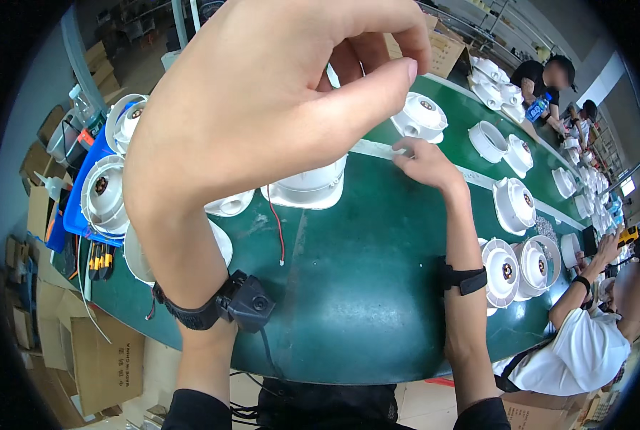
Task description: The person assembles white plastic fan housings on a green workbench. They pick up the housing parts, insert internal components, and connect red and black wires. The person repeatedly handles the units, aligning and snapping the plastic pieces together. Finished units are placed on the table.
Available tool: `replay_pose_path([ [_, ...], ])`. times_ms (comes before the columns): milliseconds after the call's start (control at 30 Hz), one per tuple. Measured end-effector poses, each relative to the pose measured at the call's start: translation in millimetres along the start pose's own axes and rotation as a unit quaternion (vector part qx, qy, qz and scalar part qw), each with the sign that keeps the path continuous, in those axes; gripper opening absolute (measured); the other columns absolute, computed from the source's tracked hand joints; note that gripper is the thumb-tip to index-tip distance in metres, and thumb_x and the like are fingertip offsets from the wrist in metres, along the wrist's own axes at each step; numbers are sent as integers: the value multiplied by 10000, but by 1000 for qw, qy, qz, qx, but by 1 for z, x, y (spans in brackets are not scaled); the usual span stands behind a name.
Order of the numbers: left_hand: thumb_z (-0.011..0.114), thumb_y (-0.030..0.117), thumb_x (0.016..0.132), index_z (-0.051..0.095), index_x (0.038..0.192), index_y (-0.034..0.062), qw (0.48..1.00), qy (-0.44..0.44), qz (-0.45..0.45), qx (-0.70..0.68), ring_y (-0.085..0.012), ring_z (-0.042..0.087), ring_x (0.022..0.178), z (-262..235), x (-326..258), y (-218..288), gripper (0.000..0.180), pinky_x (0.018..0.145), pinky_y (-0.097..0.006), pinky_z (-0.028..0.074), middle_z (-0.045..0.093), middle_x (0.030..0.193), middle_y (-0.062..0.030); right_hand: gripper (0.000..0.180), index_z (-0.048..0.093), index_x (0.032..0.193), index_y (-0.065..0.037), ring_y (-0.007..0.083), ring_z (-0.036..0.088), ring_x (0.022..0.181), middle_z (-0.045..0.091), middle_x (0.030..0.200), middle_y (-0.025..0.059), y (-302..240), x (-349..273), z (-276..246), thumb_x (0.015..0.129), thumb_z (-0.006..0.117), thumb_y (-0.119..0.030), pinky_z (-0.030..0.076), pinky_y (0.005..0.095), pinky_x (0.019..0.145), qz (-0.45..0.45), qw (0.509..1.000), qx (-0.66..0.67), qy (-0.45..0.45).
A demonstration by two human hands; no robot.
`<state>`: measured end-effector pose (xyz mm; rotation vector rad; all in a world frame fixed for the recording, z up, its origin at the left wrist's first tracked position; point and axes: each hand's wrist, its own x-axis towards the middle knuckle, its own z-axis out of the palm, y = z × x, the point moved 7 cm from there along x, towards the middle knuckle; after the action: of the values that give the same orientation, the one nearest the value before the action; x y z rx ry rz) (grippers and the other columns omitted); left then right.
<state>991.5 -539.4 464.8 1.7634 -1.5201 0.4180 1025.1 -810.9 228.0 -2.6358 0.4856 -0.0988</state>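
Note:
My left hand [262, 100] is raised very near the camera and covers much of the upper middle. Its fingers curl in and the thumb tip meets the index finger; anything between them is hidden. Partly behind it stands a white round plastic housing [309, 190] on a squarish base, with a thin red wire [280, 233] trailing onto the table. My right hand [429, 166] reaches over the green table, its fingers slightly bent and apart, with nothing visible in them. Just beyond its fingertips sits another white housing [420, 118] with a dark-dotted centre.
A blue bin [83, 208] at the left holds white housings, beside yellow-black tools [102, 259]. More housings [500, 272] stand along the right of the green table [363, 301]. A person in a white shirt [578, 351] works at right; others sit farther back. Cardboard boxes [108, 358] lie lower left.

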Motion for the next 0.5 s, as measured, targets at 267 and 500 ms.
replay_pose_path([
  [267, 627, 114, 861, 657, 940, -19, 1000, -13, 22, 7, -137, 657, 674, 1, -12, -18, 157, 612, -249, 513, 659, 743, -77, 854, 165, 1509, -121, 387, 644, 1031, 568, 1265, 260, 30, 36, -14, 801, 622, -259, 603, 412, 582, 205, 974, -2, 91],
  [500, 566, 121, 914, 667, 983, -14, 993, 76, 43, -84, -114, 640, 735, -31, -26, -47, 183, 661, -234, 505, 667, 808, -68, 945, 146, 1514, -59, 418, 501, 1261, 486, 1373, 287, 91, 103, -16, 742, 635, -297, 413, 444, 1056, 184, 979, -32, 88],
])
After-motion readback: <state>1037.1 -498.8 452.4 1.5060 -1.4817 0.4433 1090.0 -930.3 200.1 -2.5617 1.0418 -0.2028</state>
